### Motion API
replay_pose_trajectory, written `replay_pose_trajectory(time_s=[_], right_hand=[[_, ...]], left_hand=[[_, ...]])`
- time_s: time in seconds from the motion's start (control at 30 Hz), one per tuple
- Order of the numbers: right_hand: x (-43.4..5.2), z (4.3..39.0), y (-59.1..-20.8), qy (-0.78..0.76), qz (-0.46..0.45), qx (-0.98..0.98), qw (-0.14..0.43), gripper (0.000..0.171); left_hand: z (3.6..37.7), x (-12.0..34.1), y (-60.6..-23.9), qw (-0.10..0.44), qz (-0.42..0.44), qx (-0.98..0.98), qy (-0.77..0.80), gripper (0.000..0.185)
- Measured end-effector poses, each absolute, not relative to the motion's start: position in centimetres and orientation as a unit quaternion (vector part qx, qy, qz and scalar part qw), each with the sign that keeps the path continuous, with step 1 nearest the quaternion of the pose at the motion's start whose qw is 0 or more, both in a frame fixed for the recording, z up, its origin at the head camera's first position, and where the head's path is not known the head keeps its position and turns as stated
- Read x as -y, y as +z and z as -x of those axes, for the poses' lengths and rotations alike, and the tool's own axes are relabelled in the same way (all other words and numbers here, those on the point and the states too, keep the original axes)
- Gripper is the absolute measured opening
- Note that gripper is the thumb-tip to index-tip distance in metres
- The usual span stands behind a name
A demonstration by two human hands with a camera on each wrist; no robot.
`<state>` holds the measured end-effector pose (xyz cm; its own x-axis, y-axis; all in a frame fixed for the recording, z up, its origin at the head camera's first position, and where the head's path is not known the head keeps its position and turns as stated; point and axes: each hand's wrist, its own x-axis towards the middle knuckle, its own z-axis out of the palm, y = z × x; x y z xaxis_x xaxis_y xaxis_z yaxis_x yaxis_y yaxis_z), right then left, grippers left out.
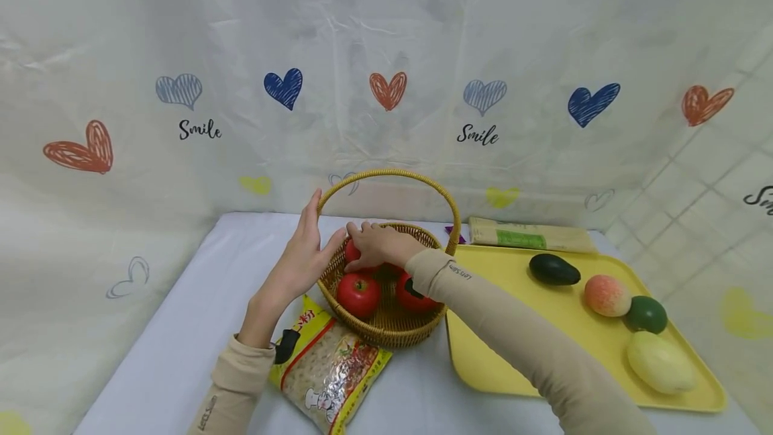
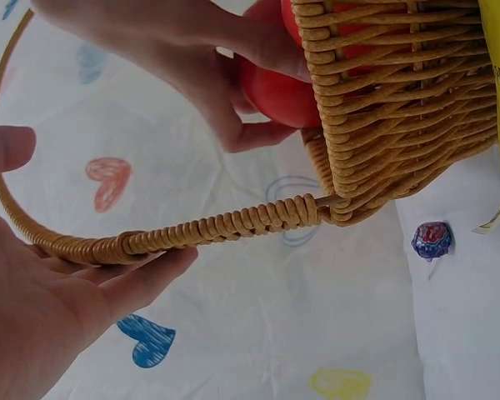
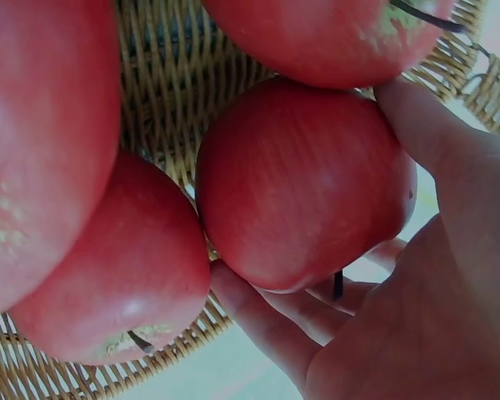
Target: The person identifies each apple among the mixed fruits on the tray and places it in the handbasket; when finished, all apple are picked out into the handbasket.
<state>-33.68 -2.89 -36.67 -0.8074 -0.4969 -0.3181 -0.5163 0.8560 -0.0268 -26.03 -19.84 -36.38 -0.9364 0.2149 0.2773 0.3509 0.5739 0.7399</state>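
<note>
A round wicker basket (image 1: 392,337) with a tall arched handle (image 1: 392,172) holds several red apples (image 1: 359,295). My right hand (image 1: 383,245) reaches into it and grips one apple (image 3: 304,183), thumb on one side and fingers curled round the other. That apple is beside other apples near the basket's rim in the right wrist view. At the handle's left side is my left hand (image 1: 298,260). Its fairly straight fingers (image 2: 154,279) lie along the outside of the handle, with the thumb standing apart from them.
A yellow packet (image 1: 335,368) lies in front of the basket. To the right, a yellow tray (image 1: 495,348) carries an avocado (image 1: 553,269), a peach (image 1: 606,295), a green fruit (image 1: 646,315) and a pale yellow melon (image 1: 661,362). Behind it lies a beige pack (image 1: 531,235). A small wrapped lollipop (image 2: 433,240) shows near the basket.
</note>
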Motion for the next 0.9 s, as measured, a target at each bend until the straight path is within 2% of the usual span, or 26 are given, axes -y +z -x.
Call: replay_pose_trajectory(time_s=[0.17,0.43,0.57,0.73,0.9], right_hand=[[3.2,33.4,-37.5,0.043,0.259,-0.953,0.152,0.086],[3.2,32.7,-37.9,0.037,0.26,-0.949,0.177,0.089],[2.2,32.8,-36.9,0.001,0.271,-0.946,0.177,0.081],[-0.4,31.4,-36.4,-0.043,0.312,-0.943,0.11,0.071],[-4.3,27.3,-36.5,-0.134,0.326,-0.935,0.038,0.062]], left_hand=[[26.0,19.9,-36.5,0.079,0.159,0.884,-0.433,0.088],[25.7,20.0,-36.7,0.07,0.153,0.887,-0.429,0.088],[26.0,20.2,-36.4,0.076,0.153,0.889,-0.424,0.088],[26.3,20.6,-36.5,0.076,0.162,0.891,-0.417,0.092],[25.8,21.1,-36.5,0.074,0.17,0.896,-0.402,0.093]])
